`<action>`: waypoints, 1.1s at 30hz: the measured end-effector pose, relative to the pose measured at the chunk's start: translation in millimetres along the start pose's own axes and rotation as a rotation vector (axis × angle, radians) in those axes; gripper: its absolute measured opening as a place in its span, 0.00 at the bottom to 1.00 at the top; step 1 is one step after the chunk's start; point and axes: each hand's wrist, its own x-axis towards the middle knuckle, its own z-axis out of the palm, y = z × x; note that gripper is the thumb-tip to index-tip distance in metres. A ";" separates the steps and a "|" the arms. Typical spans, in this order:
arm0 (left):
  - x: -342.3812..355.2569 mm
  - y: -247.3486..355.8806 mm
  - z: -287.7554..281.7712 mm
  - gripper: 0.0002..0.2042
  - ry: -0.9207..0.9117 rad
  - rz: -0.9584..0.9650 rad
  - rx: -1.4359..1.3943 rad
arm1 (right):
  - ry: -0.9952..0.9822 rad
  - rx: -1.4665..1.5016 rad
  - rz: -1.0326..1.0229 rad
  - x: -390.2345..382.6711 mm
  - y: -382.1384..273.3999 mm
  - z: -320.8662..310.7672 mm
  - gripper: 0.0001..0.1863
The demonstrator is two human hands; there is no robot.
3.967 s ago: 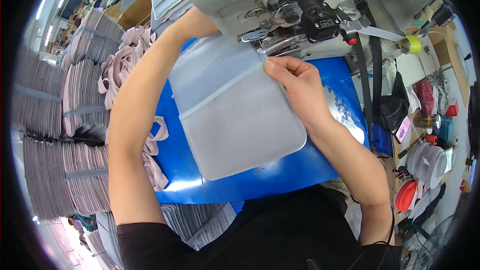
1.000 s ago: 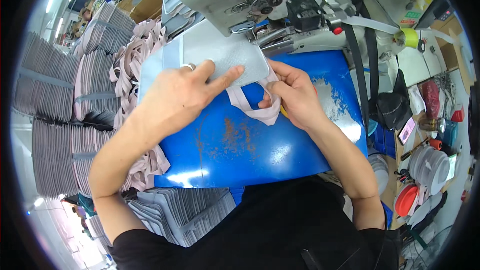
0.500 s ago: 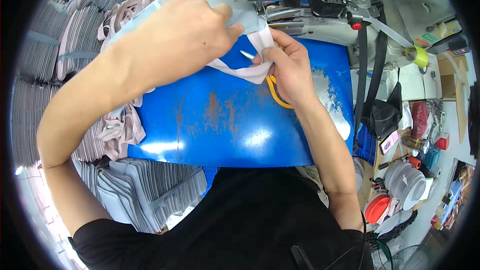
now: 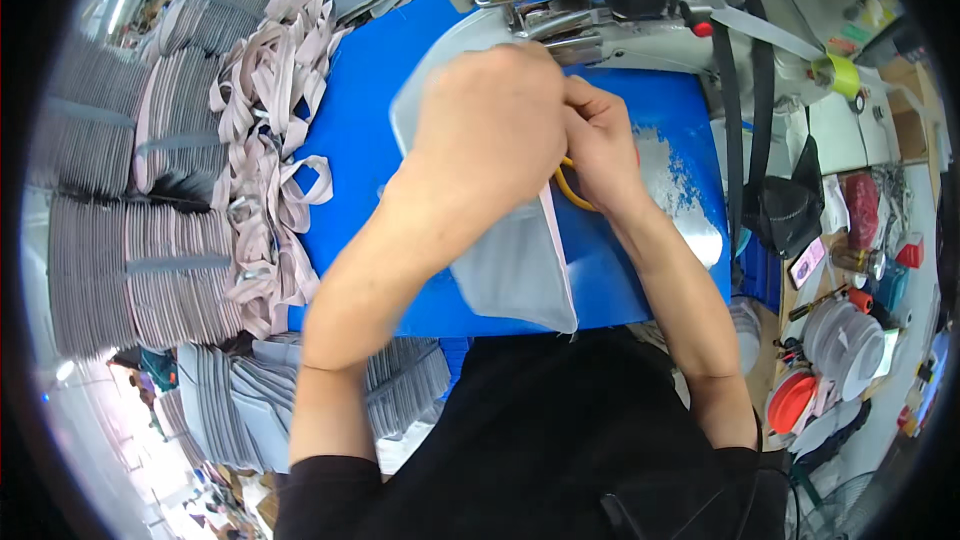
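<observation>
My left hand point(image 4: 495, 105), smeared by motion, is closed over a grey fabric panel point(image 4: 512, 275) with a pale pink edge; its fingertips are hidden behind the back of the hand. The panel hangs over the blue table point(image 4: 415, 305), its lower corner close to the front edge. Touching the left hand on its right, my right hand point(image 4: 600, 145) is closed with curled fingers. Yellow-handled scissors point(image 4: 574, 190) show under its palm, their blades out of sight. Just beyond both hands is the sewing machine's metal presser area point(image 4: 520, 20).
Bundled grey panels point(image 4: 185, 265) are stacked at the left, beside a heap of pale pink strips point(image 4: 270, 90). More grey panels point(image 4: 225, 405) stand below the table's left front. Black straps point(image 4: 735, 120) hang at the right, near a shelf with a phone point(image 4: 806, 262) and plastic lids point(image 4: 840, 340).
My left hand has swung right and nearer to my right hand. The grey panel has come away from the far left and now hangs below the hands. The pale pink strip between the hands is hidden.
</observation>
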 end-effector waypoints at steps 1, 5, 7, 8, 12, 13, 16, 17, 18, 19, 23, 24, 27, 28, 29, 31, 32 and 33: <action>-1.4 -2.3 3.1 0.19 0.039 -0.075 -0.079 | 0.019 -0.130 -0.099 -1.8 8.3 -3.6 0.12; -68.3 -0.6 25.1 0.31 0.219 -0.040 -0.383 | 0.028 -0.338 -0.134 -34.9 -2.3 -4.2 0.09; -110.0 10.5 35.2 0.37 0.254 0.071 -0.354 | -0.026 -0.347 -0.053 -54.6 -1.0 -8.1 0.12; -129.5 17.7 38.4 0.38 0.235 0.090 -0.302 | -0.045 -0.179 0.012 -63.2 -2.9 -7.7 0.13; -166.3 6.6 46.5 0.41 0.144 0.157 -0.180 | -0.071 0.186 0.098 -100.2 -17.9 -0.5 0.19; -168.0 0.1 40.7 0.39 0.184 0.207 -0.142 | -0.039 0.203 0.120 -106.8 -22.6 -1.2 0.18; -164.6 2.4 -1.2 0.35 0.053 0.270 0.014 | 0.018 0.071 0.179 -126.1 -25.3 -9.6 0.18; -160.8 0.0 -10.8 0.36 0.044 0.342 0.070 | 0.016 0.057 0.199 -132.5 -31.4 -9.2 0.17; -156.2 0.4 -22.4 0.35 -0.015 0.369 0.110 | 0.016 0.048 0.216 -135.8 -35.4 -6.8 0.17; -151.8 2.2 -34.5 0.35 -0.073 0.395 0.149 | 0.043 0.076 0.198 -139.5 -37.0 -1.5 0.16; -129.2 -3.8 -57.3 0.35 -0.174 0.484 0.231 | 0.004 0.154 0.187 -133.6 -28.1 1.8 0.16; -122.9 -7.5 -59.5 0.35 -0.179 0.499 0.250 | -0.001 0.171 0.194 -127.6 -28.3 3.1 0.16; -103.0 -21.4 -62.1 0.34 -0.200 0.531 0.294 | -0.017 0.201 0.204 -107.4 -28.7 7.0 0.17; -97.4 -26.0 -62.5 0.34 -0.208 0.537 0.301 | -0.024 0.197 0.197 -100.6 -28.9 8.0 0.18; -91.8 -30.6 -61.7 0.34 -0.214 0.545 0.306 | -0.029 0.190 0.190 -93.9 -28.6 8.5 0.18; -81.1 -39.1 -60.9 0.34 -0.206 0.537 0.308 | -0.020 0.193 0.202 -80.4 -25.4 10.7 0.18; -75.4 -43.0 -61.4 0.35 -0.203 0.532 0.311 | -0.016 0.196 0.207 -73.3 -24.0 12.0 0.18; -69.0 -46.9 -61.8 0.35 -0.201 0.530 0.285 | -0.018 0.193 0.204 -66.0 -23.2 13.5 0.18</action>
